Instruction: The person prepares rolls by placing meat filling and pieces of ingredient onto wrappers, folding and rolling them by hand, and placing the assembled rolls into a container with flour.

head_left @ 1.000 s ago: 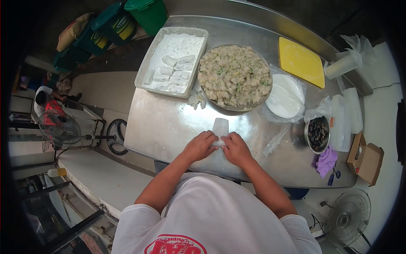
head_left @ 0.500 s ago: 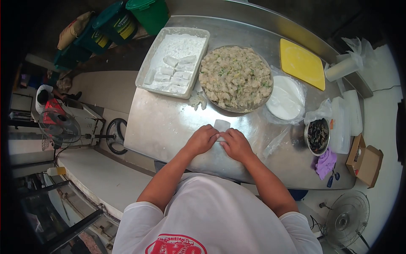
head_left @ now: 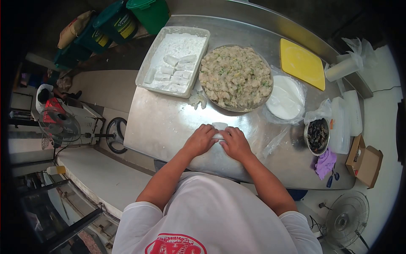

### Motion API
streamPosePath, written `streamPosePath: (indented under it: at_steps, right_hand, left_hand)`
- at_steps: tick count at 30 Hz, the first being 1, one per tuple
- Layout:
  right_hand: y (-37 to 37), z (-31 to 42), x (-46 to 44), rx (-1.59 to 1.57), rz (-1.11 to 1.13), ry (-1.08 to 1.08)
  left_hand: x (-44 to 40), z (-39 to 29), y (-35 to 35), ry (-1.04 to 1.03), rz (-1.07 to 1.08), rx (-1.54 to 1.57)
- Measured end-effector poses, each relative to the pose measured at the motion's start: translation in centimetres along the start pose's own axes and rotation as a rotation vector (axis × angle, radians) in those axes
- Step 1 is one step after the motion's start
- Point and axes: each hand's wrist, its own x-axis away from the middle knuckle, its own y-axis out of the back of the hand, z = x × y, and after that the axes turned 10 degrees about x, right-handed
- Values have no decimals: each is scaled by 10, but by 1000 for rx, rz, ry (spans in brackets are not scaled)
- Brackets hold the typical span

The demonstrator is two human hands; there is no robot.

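I have the left hand [head_left: 203, 139] and right hand [head_left: 235, 143] pinching a pale wrapper [head_left: 219, 125] between them on the steel table [head_left: 156, 127], seemingly part-rolled, a short flap lying flat ahead of the fingers. Several finished-looking rolls [head_left: 182, 74] lie in the powdered tray [head_left: 167, 94], yet the mixture [head_left: 235, 76] is heaped high beside round white sheets [head_left: 285, 97], so I judge much is left. For room, I see bare steel leftward to the table's edge, the mixture ahead, and plastic film [head_left: 275, 142] near the right hand.
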Motion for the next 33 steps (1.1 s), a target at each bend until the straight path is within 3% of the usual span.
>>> streamPosePath:
  at_steps: [5,7,8,10,11,13,16,17,19,21,23,26,30,33]
  right_hand:
    - [-4,0,5,80,2,-18]
    - [0,2,2,40,91,-81]
    - [-3,4,4,41,90,-83]
    - [-7,10,2,-221,135,-229]
    - [-8,13,2,-219,134,-228]
    - [10,30,-7,-501,171,-521]
    - [24,41,-11,-431,43,-390]
    - [33,41,-15,-431,44,-386]
    - [57,35,-31,-186,74,-39]
    - [68,26,-51,-121,-24,3]
    - [72,6,-82,153,-218,-12]
    - [76,-30,-129,479,-125,-232]
    - [75,-54,-149,512,67,-275]
    - [97,-29,-139,478,34,-243]
  left_hand:
    - [-7,-24,11,122,12,26]
    - [-12,-41,13,613,38,210]
    - [-12,-47,10,612,39,210]
    - [-9,-57,4,927,-96,751]
    - [-6,-55,-6,926,-97,751]
    - [-1,-46,-27,802,-473,1362]
    - [4,-29,-12,663,-323,1652]
    - [6,-27,-6,661,-327,1652]
    - [5,-34,13,661,-385,1689]
    - [3,-34,23,646,-397,1680]
    - [1,-36,31,634,-412,1673]
    - [0,-37,38,559,-369,1694]
    - [-1,-38,40,516,-356,1774]
    - [-2,-40,41,496,-402,1806]
